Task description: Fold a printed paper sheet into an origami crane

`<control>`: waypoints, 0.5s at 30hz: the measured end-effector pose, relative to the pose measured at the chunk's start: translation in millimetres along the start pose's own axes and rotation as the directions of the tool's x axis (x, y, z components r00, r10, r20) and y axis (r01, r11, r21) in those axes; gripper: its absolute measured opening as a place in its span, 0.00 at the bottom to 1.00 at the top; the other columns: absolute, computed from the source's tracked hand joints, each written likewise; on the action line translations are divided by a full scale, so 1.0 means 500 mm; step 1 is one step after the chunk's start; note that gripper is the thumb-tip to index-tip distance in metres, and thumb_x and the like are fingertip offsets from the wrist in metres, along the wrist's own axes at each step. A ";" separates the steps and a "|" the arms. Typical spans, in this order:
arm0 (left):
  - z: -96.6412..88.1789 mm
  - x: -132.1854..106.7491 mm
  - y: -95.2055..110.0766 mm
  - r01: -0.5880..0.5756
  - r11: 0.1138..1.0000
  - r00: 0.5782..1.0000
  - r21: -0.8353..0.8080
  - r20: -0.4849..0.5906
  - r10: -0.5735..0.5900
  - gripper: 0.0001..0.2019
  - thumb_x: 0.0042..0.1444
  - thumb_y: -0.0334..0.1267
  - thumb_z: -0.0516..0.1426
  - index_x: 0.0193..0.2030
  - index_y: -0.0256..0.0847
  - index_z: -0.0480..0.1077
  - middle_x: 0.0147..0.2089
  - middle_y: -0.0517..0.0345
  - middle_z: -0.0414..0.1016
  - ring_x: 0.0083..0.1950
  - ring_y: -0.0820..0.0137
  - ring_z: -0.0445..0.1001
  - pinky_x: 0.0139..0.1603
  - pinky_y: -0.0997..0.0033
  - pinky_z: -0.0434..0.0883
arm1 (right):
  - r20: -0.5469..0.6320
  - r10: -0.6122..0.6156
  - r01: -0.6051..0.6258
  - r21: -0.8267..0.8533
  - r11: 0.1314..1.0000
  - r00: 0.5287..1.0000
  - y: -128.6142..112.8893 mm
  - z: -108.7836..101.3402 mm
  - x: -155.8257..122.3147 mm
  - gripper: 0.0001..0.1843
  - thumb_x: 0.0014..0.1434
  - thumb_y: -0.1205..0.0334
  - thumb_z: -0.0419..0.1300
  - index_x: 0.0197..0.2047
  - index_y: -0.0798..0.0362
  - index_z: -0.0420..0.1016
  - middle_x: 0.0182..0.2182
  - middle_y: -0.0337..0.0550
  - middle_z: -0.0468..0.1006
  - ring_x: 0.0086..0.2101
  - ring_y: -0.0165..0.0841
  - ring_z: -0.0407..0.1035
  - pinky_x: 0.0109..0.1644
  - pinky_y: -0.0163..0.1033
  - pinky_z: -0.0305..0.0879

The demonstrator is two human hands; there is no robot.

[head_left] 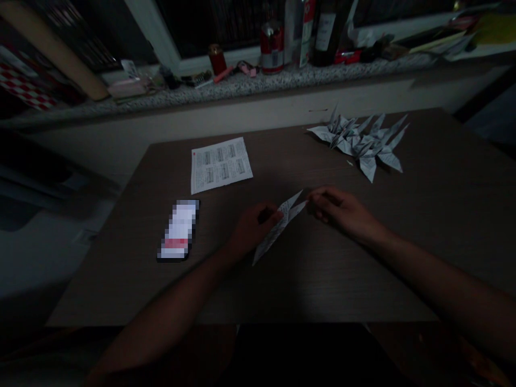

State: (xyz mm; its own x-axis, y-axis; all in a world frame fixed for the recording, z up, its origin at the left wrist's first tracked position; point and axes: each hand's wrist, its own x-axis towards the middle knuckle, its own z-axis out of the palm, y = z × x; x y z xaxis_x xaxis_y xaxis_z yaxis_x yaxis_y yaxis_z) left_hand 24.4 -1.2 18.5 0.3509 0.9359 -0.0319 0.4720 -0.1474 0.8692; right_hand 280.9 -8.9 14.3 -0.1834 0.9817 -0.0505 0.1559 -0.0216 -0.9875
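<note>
A narrow, pointed piece of folded printed paper (278,232) is held just above the middle of the wooden table. My left hand (253,227) is closed on it, with the thumb lying across its printed face. The paper's upper end splits into two points. At the right-hand point, the fingertips of my right hand (331,207) are pinched together on the tip. Behind my right hand lies a cluster of folded paper cranes (363,142) made of similar printed paper.
A flat printed sheet (221,164) lies at the back left of the table (250,293). Nearer stands out a lit phone (179,230), its screen blurred. Beyond the table, a granite windowsill (161,102) carries a red can (272,47), a dark bottle (327,32) and clutter.
</note>
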 end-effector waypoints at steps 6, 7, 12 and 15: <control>-0.001 0.003 -0.006 0.054 0.995 0.998 -0.086 -0.018 -0.055 0.16 0.63 0.54 0.61 0.41 0.41 0.76 0.39 0.55 0.81 0.41 0.64 0.79 0.43 0.65 0.73 | -0.042 0.000 0.000 -0.010 1.000 0.999 -0.009 0.016 -0.005 0.22 0.60 0.40 0.66 0.44 0.48 0.68 0.32 0.37 0.75 0.25 0.29 0.67 0.27 0.36 0.63; -0.001 0.003 -0.008 0.061 0.993 0.998 -0.101 -0.018 -0.063 0.16 0.62 0.53 0.61 0.41 0.41 0.76 0.39 0.55 0.81 0.41 0.64 0.79 0.44 0.65 0.73 | 0.003 0.007 -0.007 -0.040 0.999 1.000 -0.009 0.018 -0.006 0.22 0.61 0.39 0.65 0.43 0.49 0.69 0.30 0.37 0.74 0.25 0.30 0.68 0.27 0.37 0.64; 0.003 0.005 -0.019 0.056 0.977 0.996 -0.207 -0.054 -0.069 0.16 0.60 0.52 0.64 0.41 0.40 0.74 0.40 0.56 0.78 0.42 0.66 0.77 0.44 0.67 0.73 | 0.137 0.002 0.015 -0.122 0.992 0.991 -0.003 0.036 -0.016 0.19 0.63 0.42 0.63 0.40 0.49 0.74 0.30 0.40 0.77 0.28 0.33 0.72 0.33 0.39 0.68; 0.010 0.003 -0.024 0.068 0.942 0.995 -0.328 -0.042 -0.087 0.16 0.60 0.51 0.65 0.42 0.40 0.71 0.42 0.56 0.77 0.43 0.66 0.77 0.42 0.68 0.74 | 0.164 -0.030 0.053 -0.136 0.989 0.986 -0.003 0.048 -0.019 0.15 0.62 0.45 0.64 0.41 0.49 0.75 0.34 0.42 0.80 0.33 0.35 0.75 0.38 0.41 0.70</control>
State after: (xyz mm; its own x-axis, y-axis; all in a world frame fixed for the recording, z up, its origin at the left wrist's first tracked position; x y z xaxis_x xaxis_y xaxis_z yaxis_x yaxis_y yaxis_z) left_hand 23.3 0.5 5.4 0.2745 0.9577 -0.0864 0.2030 0.0302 0.9787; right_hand 259.0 -22.8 12.8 -0.3448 0.9376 -0.0442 0.2764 0.0564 -0.9594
